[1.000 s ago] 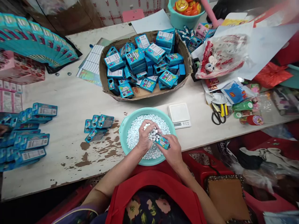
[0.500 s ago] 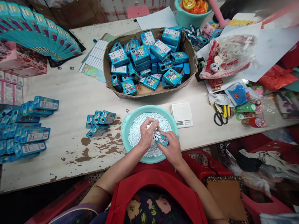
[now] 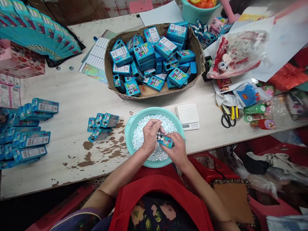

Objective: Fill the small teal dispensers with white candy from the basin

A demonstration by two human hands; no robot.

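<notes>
A mint-green basin [image 3: 130, 128] full of small white candies [image 3: 138, 138] stands at the table's front edge. Above it my right hand [image 3: 176, 149] grips a small blue candy box [image 3: 166, 141], tilted with its opening to the left. My left hand [image 3: 150, 136] is closed at that opening, fingers curled round a few candies; part of them is hidden by the fingers. Just right of the basin sits a white digital scale [image 3: 187, 115]. On the left, a few blue boxes [image 3: 109, 121] stand in a small group.
A cardboard tray [image 3: 113, 91] heaped with blue boxes lies behind the basin. More boxes [image 3: 35, 138] are stacked at far left, below a fanned row of blue packs [image 3: 50, 35]. Scissors [image 3: 227, 117], a plastic bag [image 3: 243, 54] and small packets crowd the right side.
Fewer candies show between my left fingers and the box opening. The left fingers have drawn closer together over the box. The view has shifted slightly.
</notes>
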